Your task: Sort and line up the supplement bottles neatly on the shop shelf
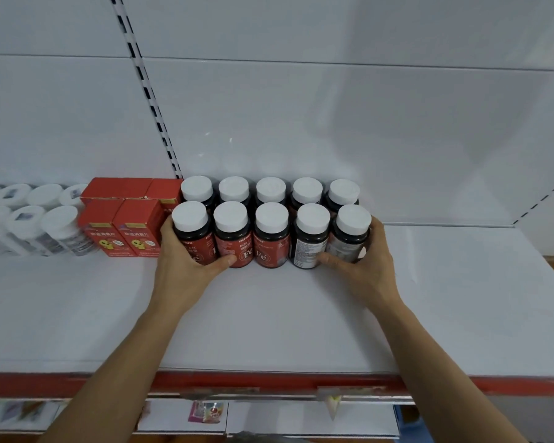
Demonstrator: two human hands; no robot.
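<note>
Several dark supplement bottles with white caps and red labels stand in two rows on the white shelf [269, 314]. My left hand [186, 266] grips the front row's leftmost bottle [191, 231], its thumb reaching across to the second bottle [232, 241]. My right hand [362, 266] grips the front row's rightmost bottle [351, 235], thumb touching the fourth bottle [311, 241]. The middle front bottle [271, 241] shows an "Fe" label. The two right front bottles show their back labels. The back row [271, 190] stands close behind.
Red boxes [122, 228] stand directly left of the bottles. White-capped clear bottles [29, 219] fill the far left. The shelf's red front edge [269, 382] runs below my forearms. The white back panel [301, 123] rises behind the rows.
</note>
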